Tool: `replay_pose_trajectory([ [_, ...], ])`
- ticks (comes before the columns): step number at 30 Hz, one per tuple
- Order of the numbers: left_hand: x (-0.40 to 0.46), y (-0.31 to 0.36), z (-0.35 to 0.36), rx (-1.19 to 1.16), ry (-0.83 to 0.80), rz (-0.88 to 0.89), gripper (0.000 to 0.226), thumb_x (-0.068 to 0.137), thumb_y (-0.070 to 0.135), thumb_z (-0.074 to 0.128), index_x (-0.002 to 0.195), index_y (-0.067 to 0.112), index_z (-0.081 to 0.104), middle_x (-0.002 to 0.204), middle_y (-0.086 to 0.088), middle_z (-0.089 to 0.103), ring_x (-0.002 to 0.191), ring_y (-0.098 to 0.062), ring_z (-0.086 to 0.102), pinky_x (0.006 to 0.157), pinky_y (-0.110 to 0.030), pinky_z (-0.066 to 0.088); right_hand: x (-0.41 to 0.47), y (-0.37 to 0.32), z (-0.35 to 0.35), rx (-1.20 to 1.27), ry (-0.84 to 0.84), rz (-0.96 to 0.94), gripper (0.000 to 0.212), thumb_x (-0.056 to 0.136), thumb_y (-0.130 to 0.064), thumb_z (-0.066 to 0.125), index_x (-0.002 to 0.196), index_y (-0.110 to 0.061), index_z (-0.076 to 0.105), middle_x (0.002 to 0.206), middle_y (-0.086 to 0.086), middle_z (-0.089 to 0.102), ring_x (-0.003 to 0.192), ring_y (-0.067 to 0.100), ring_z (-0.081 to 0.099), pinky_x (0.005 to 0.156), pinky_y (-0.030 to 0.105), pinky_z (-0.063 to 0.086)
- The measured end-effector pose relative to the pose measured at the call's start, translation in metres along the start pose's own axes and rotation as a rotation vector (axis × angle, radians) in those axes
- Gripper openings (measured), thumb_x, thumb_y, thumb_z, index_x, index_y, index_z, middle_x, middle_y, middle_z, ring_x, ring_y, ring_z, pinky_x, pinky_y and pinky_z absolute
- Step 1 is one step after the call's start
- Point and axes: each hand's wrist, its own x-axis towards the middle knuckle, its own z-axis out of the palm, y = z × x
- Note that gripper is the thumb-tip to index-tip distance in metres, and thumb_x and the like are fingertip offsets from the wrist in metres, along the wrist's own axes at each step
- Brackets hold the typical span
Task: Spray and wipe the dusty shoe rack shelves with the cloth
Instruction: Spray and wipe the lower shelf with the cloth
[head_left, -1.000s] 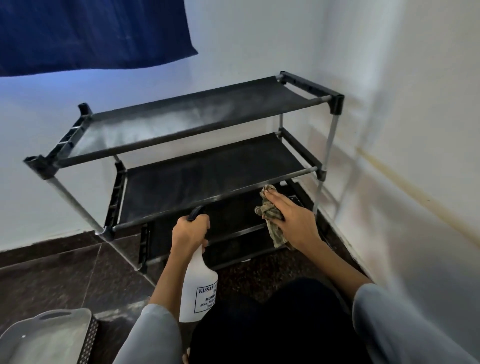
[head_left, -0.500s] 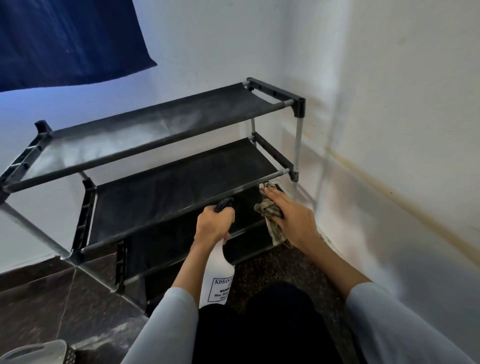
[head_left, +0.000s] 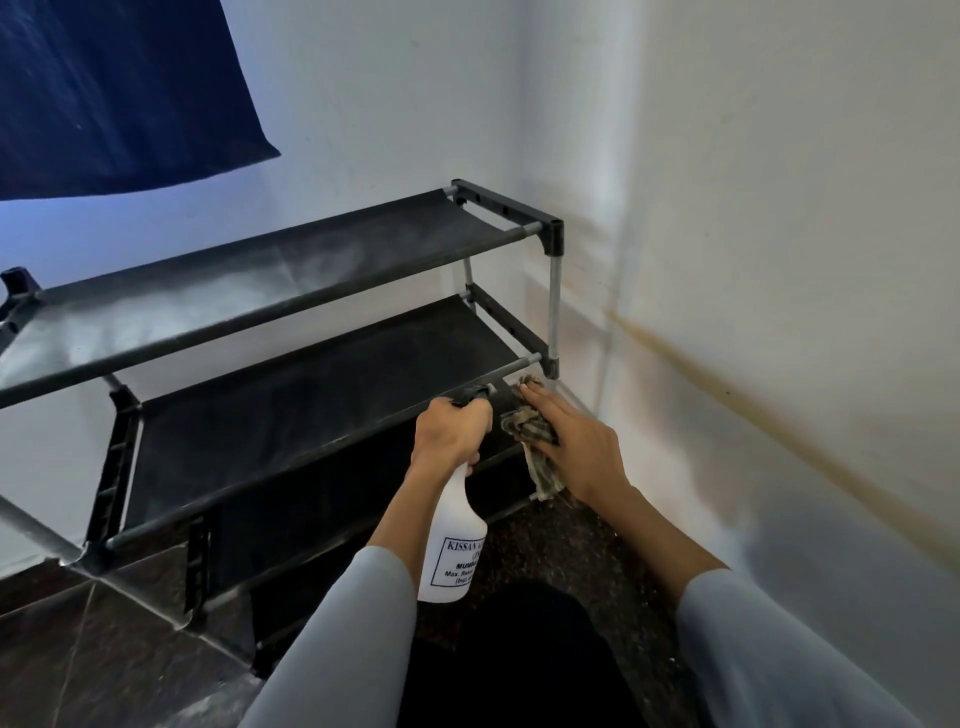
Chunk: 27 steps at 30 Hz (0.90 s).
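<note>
A black shoe rack (head_left: 322, 384) with fabric shelves stands in the room's corner. Its top shelf (head_left: 208, 291) carries a pale dusty patch on the left half. My left hand (head_left: 451, 432) grips the black trigger head of a white spray bottle (head_left: 454, 540), whose body hangs below the fist in front of the middle shelf's front bar. My right hand (head_left: 574, 447) presses a crumpled greenish cloth (head_left: 530, 439) against a lower shelf at the rack's right end, fingers fairly straight over it. Part of the cloth dangles below the hand.
White walls meet in a corner just right of the rack; the right wall (head_left: 779, 312) has a brownish streak. A dark blue fabric (head_left: 104, 93) hangs at the upper left. The floor (head_left: 78, 649) is dark stone tile. My dark-clothed knee (head_left: 509, 665) is at bottom centre.
The view has swung right, so the rack sits further left. My left hand with the bottle has moved up and right, close beside my right hand, which stays on the cloth.
</note>
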Motion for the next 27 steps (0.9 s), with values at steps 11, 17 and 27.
replay_pose_trajectory([
  [11, -0.007, -0.011, -0.034, -0.116, 0.060, 0.005, 0.007, 0.073, 0.018, 0.053, 0.076, 0.012, 0.057, 0.071, -0.005, 0.054, 0.051, -0.016, 0.050, 0.049, -0.027, 0.041, 0.000, -0.002, 0.001, 0.063, -0.031, 0.061, 0.055, 0.089, -0.041, 0.060, 0.141, -0.039, 0.040, 0.144, -0.015, 0.044, 0.115, 0.014, 0.055, 0.082, 0.026, 0.047],
  [17, -0.048, -0.059, -0.122, -0.263, 0.349, -0.021, 0.011, 0.079, 0.011, 0.055, 0.087, 0.006, 0.059, 0.076, -0.012, 0.055, 0.049, -0.020, 0.049, 0.050, -0.033, 0.041, 0.007, -0.023, 0.026, 0.392, -0.055, 0.096, 0.053, 0.091, -0.034, 0.059, 0.140, -0.028, 0.042, 0.142, -0.011, 0.045, 0.126, 0.003, 0.042, 0.100, 0.013, 0.030],
  [27, -0.100, -0.127, -0.226, -0.264, 0.725, -0.045, 0.044, 0.077, 0.009, 0.057, 0.118, 0.015, 0.044, 0.076, -0.007, 0.055, 0.050, -0.011, 0.056, 0.060, -0.038, 0.049, 0.037, -0.181, 0.110, 0.388, -0.412, -0.352, 0.060, 0.090, -0.038, 0.060, 0.144, -0.034, 0.034, 0.148, -0.017, 0.037, 0.127, 0.003, 0.045, 0.105, 0.026, 0.040],
])
